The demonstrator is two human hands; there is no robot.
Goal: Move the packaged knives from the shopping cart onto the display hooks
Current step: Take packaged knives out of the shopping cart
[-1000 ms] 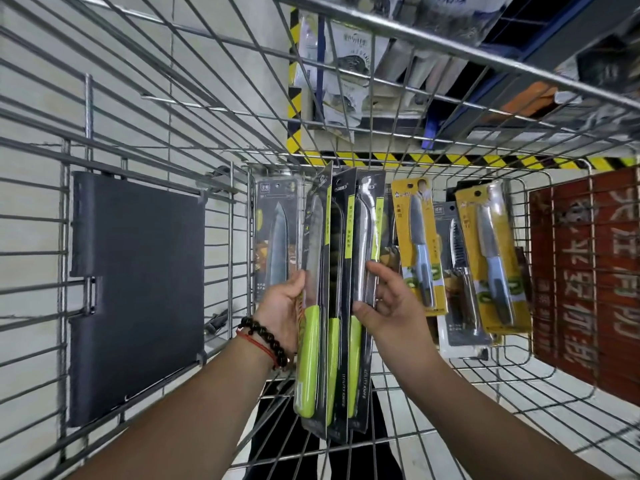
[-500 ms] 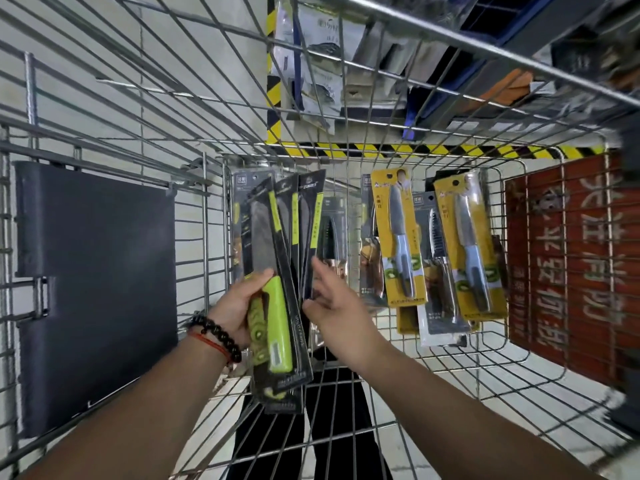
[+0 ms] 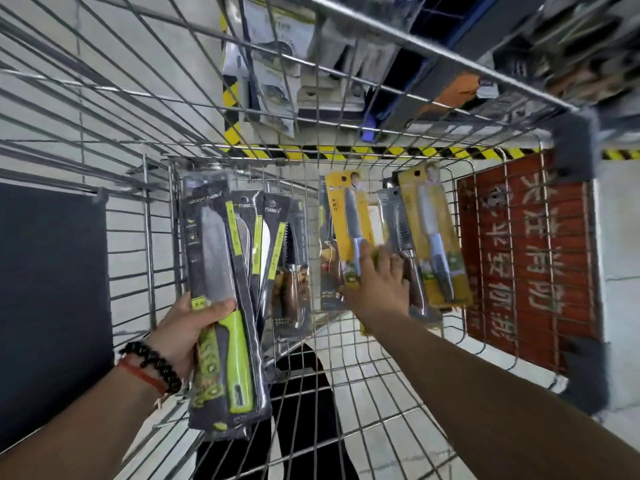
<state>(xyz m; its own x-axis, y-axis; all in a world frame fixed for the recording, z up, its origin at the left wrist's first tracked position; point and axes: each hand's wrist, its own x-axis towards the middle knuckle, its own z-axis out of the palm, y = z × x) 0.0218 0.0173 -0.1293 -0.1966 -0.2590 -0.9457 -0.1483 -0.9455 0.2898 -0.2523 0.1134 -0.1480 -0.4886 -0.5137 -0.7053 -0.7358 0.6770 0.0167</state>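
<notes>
Head view; faces down into shopping cart (image 3: 346, 358); close

Left hand (image 3: 187, 327) curled in grip; right hand (image 3: 377, 285) reaching forward, fingers extended.

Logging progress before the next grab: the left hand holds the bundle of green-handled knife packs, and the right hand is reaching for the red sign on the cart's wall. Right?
Not quite. The head view shows the right hand reaching onto the yellow knife pack leaning at the cart's far end, not the red sign. The left hand does hold the bundle of green-handled knife packs.
</notes>
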